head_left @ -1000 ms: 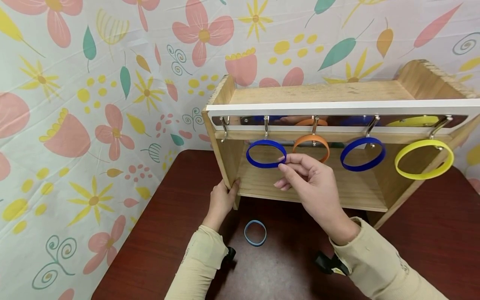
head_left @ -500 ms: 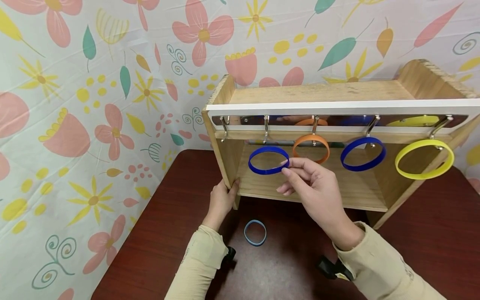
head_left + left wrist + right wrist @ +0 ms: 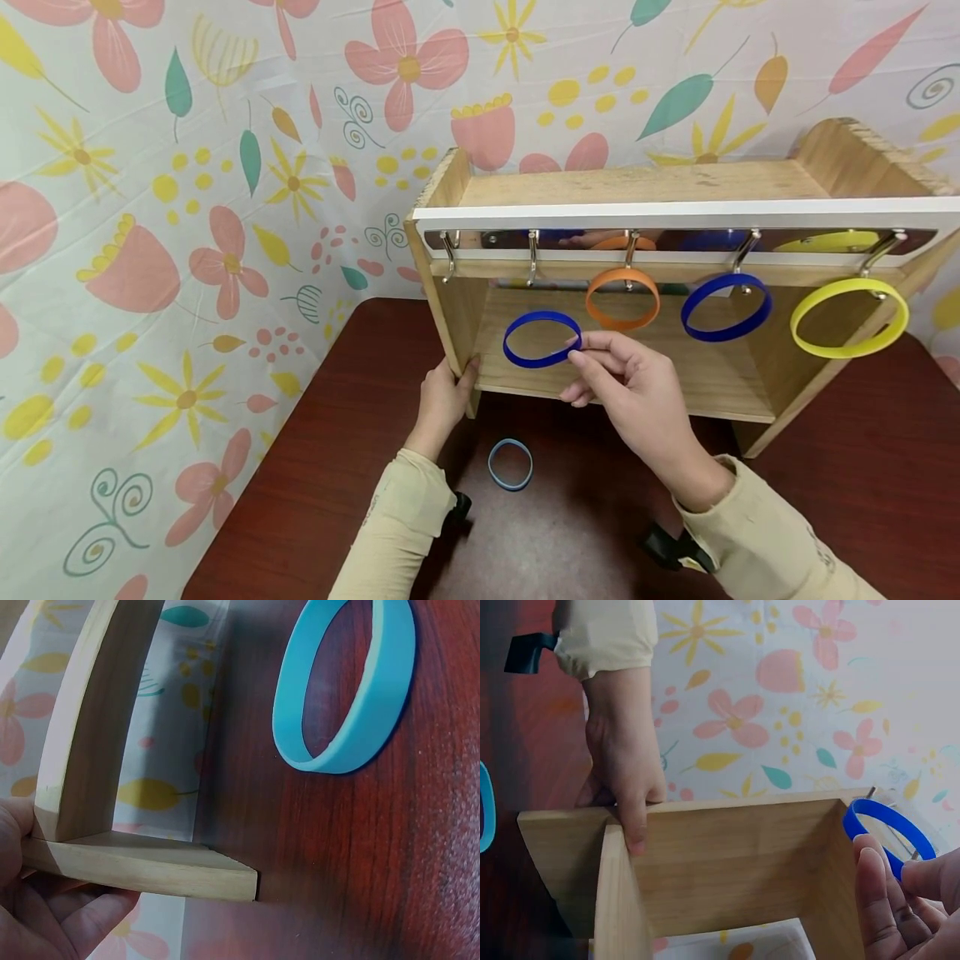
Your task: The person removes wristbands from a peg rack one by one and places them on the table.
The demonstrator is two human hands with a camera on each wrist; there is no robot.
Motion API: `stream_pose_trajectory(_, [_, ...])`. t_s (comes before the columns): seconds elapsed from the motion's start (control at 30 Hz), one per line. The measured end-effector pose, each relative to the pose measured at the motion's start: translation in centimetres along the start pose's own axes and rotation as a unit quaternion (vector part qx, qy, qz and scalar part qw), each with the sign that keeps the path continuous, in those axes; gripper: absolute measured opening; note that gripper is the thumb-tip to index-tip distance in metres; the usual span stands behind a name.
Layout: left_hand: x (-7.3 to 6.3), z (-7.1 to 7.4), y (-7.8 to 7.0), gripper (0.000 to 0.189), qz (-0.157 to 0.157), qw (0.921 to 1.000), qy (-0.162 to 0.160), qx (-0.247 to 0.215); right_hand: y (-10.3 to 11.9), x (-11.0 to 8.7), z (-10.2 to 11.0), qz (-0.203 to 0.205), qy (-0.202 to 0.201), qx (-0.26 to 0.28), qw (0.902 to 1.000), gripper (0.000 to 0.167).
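Note:
My right hand [image 3: 637,383] pinches a blue wristband [image 3: 542,340] by its right edge, below the hook rail [image 3: 675,242] and in front of the lower shelf. The band hangs free of the second hook [image 3: 532,258]. With my left hand [image 3: 441,406] I grip the left side panel of the wooden rack [image 3: 450,333], thumb on its inner face, as the right wrist view also shows. An orange wristband [image 3: 622,321], another blue wristband [image 3: 726,335] and a yellow wristband [image 3: 849,353] hang from hooks further right. A light blue wristband [image 3: 352,742] lies on the table near my left forearm.
The rack stands on a dark red-brown table [image 3: 315,467], against a floral cloth backdrop [image 3: 225,125]. The leftmost hook [image 3: 447,258] carries no band. Black straps [image 3: 675,550] show at both cuffs.
My right hand has brought the blue wristband down and slightly right, away from the second hook. The left hand keeps its grip on the rack, and the other bands have not moved.

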State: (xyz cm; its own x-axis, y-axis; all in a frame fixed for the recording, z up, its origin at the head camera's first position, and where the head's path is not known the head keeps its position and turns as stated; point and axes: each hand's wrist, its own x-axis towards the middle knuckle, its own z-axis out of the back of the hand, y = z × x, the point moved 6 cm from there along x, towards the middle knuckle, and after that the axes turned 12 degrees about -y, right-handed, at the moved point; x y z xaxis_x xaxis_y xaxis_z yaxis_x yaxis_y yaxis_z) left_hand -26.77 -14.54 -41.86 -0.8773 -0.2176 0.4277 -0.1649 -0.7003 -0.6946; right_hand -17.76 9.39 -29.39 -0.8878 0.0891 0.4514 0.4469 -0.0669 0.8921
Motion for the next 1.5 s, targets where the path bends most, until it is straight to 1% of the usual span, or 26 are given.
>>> stream_pose_trajectory(0.23, [0.0,0.1,-0.1,0.028,0.006,1.0,0.002,0.002,-0.7,-0.4,0.4,-0.01,0.004,-0.002,0.9999,0.015])
stream_pose_trajectory(0.43, [0.0,-0.2,0.0,0.029,0.013,0.9999,0.005,0.001,-1.5,-0.8,0.8,-0.027,0.009,-0.006,0.9996,0.017])
stream_pose_trajectory(0.77, [-0.1,-0.2,0.1,0.028,0.01,0.9999,0.003,0.001,-2.3,-1.4,1.2,-0.047,0.016,-0.017,0.9986,0.022])
stream_pose_trajectory(1.0, [-0.1,0.0,-0.1,0.028,0.006,1.0,0.003,-0.002,-2.7,-1.8,1.3,-0.052,0.018,-0.019,0.9983,0.021])
stream_pose_trajectory(1.13, [-0.2,0.0,-0.1,0.029,0.006,1.0,0.002,0.005,-3.1,-1.9,1.4,-0.056,0.021,-0.02,0.998,0.023])
stream_pose_trajectory(1.5, [-0.1,0.1,-0.2,0.029,0.01,1.0,0.002,0.0,-3.9,-2.6,1.9,-0.062,0.024,-0.046,0.9967,0.023])
